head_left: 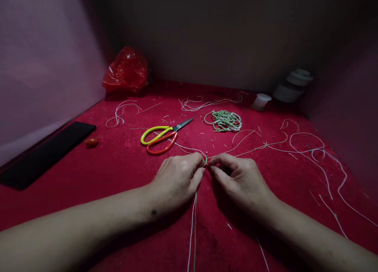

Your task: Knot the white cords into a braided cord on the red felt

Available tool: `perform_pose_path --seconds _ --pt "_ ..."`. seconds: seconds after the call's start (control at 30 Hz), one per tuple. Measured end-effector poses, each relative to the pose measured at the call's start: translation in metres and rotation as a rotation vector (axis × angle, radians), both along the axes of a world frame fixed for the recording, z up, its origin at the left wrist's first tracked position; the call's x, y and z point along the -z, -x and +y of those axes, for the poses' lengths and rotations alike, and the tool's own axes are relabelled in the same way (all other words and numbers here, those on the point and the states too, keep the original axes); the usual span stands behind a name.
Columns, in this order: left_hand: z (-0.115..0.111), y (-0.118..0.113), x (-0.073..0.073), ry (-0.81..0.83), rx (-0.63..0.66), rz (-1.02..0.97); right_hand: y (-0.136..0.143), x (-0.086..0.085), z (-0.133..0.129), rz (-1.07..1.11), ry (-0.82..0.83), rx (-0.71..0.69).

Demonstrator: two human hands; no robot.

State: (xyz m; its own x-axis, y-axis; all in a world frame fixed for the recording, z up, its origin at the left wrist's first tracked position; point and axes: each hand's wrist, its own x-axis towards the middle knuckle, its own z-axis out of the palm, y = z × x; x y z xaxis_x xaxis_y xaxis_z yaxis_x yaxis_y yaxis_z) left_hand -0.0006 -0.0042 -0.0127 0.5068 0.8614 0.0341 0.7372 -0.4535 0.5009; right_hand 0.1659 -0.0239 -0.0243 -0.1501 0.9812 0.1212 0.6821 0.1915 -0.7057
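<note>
My left hand is closed, thumb and forefinger pinching a small knotted piece of thin cord. Two strands, one white and one greenish, run from below this hand toward the front edge. Opposite it, my right hand is closed too, its thumb and fingertips pinched beside the knot; a strand there seems to be in the pinch, though the fingers hide most of it. Beyond my left hand lie scissors with one yellow and one red handle. Farther back rests a heap of green and white braided cord.
Loose strands curl over the red cloth at right, with cut bits scattered about. A black flat object and a small orange-red oval lie left. Behind stand a red plastic bag, a white spool and a lidded container.
</note>
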Motion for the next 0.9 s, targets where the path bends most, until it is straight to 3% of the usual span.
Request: perform_pose_path --seconds 0.37,0.57,0.7,0.9 --pt "0.003 -0.001 -0.003 0.08 -0.018 -0.036 -0.003 0.002 -0.007 0.094 -0.187 -0.092" --pt "0.004 -0.001 -0.005 0.104 -0.02 -0.063 -0.002 -0.001 -0.005 0.037 -0.133 -0.05" --pt "0.006 -0.001 -0.006 0.122 -0.033 -0.081 0.001 -0.011 0.004 0.091 0.05 -0.037" --pt "0.014 -0.005 -0.01 0.17 -0.023 -0.133 0.006 -0.032 0.016 0.281 0.612 0.001"
